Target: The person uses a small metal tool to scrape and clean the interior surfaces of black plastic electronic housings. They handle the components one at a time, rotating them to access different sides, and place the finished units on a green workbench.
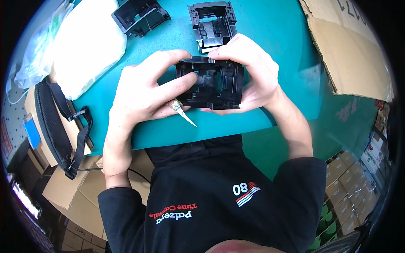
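Both my hands grip a black plastic housing, a frame-like part with an open, ribbed inside, held just above the green work surface. My left hand closes on its left side, with the index finger reaching into the opening. A pale, pointed tool sticks out from under that hand's fingers, its tip toward my body; the rest of it is hidden. On the right side, my right hand holds the housing with the thumb at the far edge and fingers beneath. A similar black housing lies just beyond.
Another black plastic part lies at the far left beside a white bag and clear plastic wrap. A black padded pouch with a strap sits at the left edge. Cardboard covers the right; stacked cartons stand below.
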